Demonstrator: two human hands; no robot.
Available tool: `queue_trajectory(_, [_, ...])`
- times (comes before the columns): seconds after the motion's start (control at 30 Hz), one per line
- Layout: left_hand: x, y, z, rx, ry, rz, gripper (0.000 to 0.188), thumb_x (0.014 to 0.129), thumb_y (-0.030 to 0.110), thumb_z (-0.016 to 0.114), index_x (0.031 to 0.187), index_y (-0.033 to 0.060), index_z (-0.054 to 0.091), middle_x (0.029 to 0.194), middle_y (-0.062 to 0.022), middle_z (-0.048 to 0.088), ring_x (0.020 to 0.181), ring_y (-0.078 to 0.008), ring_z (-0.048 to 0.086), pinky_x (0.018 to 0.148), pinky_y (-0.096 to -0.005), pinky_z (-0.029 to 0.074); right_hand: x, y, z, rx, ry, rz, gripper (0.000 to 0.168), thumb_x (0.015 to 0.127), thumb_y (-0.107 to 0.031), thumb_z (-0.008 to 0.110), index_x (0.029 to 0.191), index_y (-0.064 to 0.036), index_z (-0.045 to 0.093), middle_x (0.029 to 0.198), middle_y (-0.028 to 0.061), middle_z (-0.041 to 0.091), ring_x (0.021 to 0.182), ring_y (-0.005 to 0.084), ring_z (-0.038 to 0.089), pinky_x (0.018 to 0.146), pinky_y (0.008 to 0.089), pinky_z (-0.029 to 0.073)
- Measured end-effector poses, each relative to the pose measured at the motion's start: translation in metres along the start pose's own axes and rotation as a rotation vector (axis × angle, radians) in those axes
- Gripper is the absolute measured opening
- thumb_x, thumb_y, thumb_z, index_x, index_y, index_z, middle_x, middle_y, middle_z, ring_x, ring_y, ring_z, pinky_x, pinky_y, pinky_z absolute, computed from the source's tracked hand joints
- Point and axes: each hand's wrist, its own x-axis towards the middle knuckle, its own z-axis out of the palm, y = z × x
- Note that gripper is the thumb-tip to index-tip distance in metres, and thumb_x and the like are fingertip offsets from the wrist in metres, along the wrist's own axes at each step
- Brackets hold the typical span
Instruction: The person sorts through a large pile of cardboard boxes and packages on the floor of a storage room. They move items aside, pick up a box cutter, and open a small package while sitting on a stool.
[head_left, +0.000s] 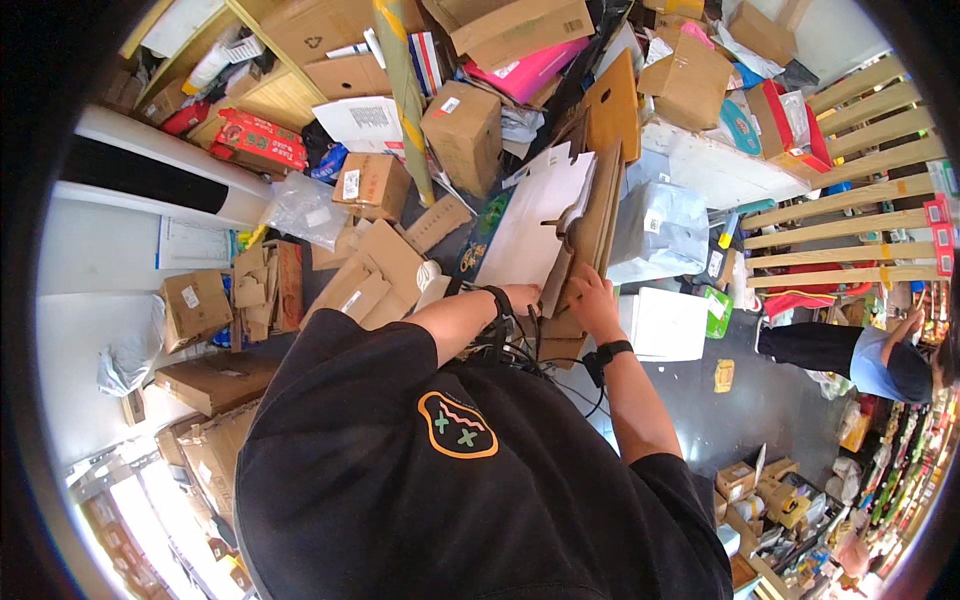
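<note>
A stack of flattened brown cardboard (598, 225) stands on edge before me, leaning away. Against its left side rests a white cardboard sheet (517, 225) with notched edges. My right hand (595, 304) grips the lower near edge of the brown stack, its fingers bent over the board. At the near lower corner of the white sheet is my left hand (523, 298); its fingertips are partly hidden, so its hold is unclear. Black cables (536, 352) hang just below both hands. A dark green printed panel (480, 232) lies left of the white sheet.
Taped cartons (463, 135) and loose cardboard (386, 262) crowd the left and far side. To the right are a grey wrapped box (664, 229), a white box (667, 324) and a slatted wooden frame (840, 225). Another person (847, 352) stands at the far right near shelves.
</note>
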Motion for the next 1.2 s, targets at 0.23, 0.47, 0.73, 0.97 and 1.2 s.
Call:
queue_trajectory(0.23, [-0.041,0.013,-0.071,0.019,0.036,-0.113,0.049,0.085,0.04,0.054,0.11,-0.0022,0.063,0.106,-0.024,0.064,0.102,-0.0391,0.058,0.088,-0.0447,0.045,-0.035,0.011,0.004,0.304,0.365,0.011,0.049,0.079,-0.022,0.069,0.125,-0.008,0.058,0.135,0.0195,0.049,0.119,0.036,0.051,0.097,0.0433,0.043])
queue_trajectory(0.47, [-0.043,-0.009,-0.136,-0.108,0.126,-0.077,0.03,0.091,0.031,0.055,0.104,0.0068,0.068,0.091,-0.0063,0.068,0.08,-0.0181,0.062,0.072,-0.0339,0.05,-0.07,0.021,-0.004,0.666,0.261,0.364,0.035,0.088,-0.023,0.063,0.115,0.0,0.061,0.094,0.013,0.068,0.088,0.0194,0.065,0.078,0.0312,0.05])
queue_trajectory(0.73, [-0.051,-0.067,-0.297,-0.762,0.701,-0.048,0.025,0.088,0.024,0.058,0.107,0.0082,0.063,0.083,-0.0015,0.063,0.063,-0.0123,0.059,0.048,-0.0267,0.043,-0.097,-0.008,0.042,0.948,0.426,0.608,0.031,0.091,-0.023,0.062,0.111,0.0,0.063,0.092,0.0077,0.069,0.082,0.0119,0.062,0.072,0.0264,0.049])
queue_trajectory(0.97, [-0.016,-0.118,-0.405,-0.795,0.607,-0.191,0.054,0.088,0.026,0.062,0.133,0.0024,0.046,0.106,-0.0047,0.061,0.079,-0.0136,0.059,0.061,-0.0296,0.044,-0.071,-0.037,0.037,1.045,0.645,0.898,0.034,0.093,-0.026,0.061,0.113,0.001,0.06,0.092,0.0062,0.065,0.079,0.0119,0.06,0.068,0.025,0.047])
queue_trajectory(1.2, [0.117,-0.184,-0.417,-1.258,0.368,-0.192,0.068,0.087,0.037,0.068,0.139,0.0056,0.039,0.131,-0.0107,0.048,0.112,-0.0273,0.054,0.087,-0.043,0.05,-0.03,-0.111,-0.005,0.876,0.792,0.976,0.028,0.096,-0.016,0.057,0.115,0.004,0.058,0.1,0.0068,0.063,0.089,0.014,0.06,0.081,0.0273,0.049])
